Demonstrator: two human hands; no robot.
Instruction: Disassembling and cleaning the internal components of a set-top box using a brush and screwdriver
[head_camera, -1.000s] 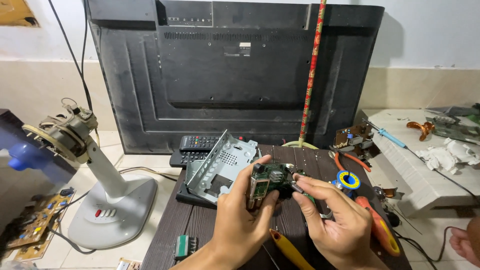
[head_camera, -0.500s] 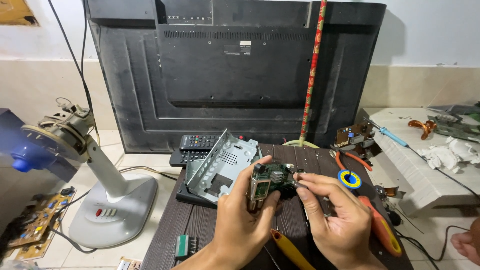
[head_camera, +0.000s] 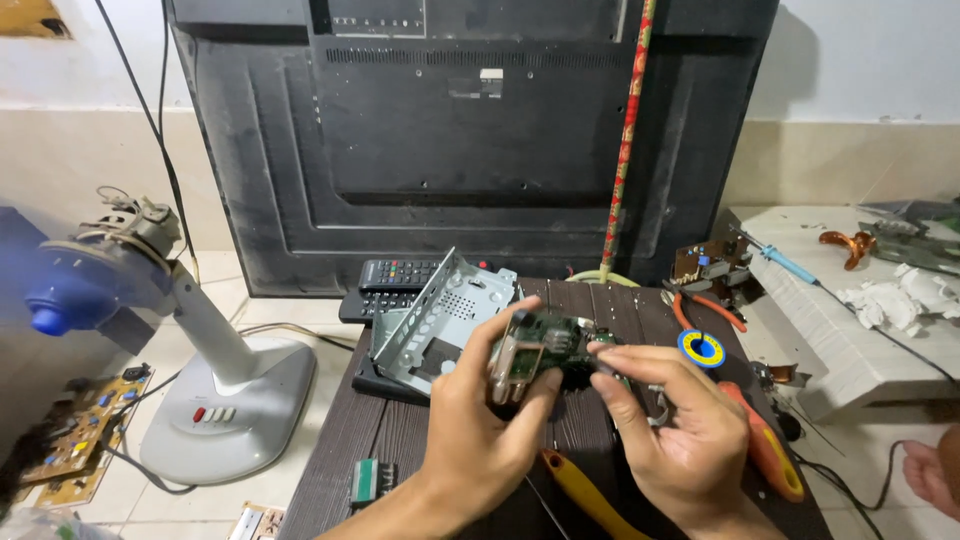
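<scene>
I hold the green circuit board (head_camera: 548, 350) above the dark table (head_camera: 400, 440), between both hands. My left hand (head_camera: 480, 430) grips its near end with thumb and fingers closed around it; my right hand (head_camera: 670, 430) pinches the far edge with the fingertips. It looks light, stiff and fragile, so I judge that the bare edges are best to hold. The metal casing (head_camera: 435, 320) lies just beyond my left hand.

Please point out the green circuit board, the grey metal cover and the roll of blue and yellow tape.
green circuit board (head_camera: 553, 340): head view, on its upper face between the two hands.
grey metal cover (head_camera: 432, 322): head view, on its perforated inner panel.
roll of blue and yellow tape (head_camera: 701, 348): head view, on its ring.
</scene>
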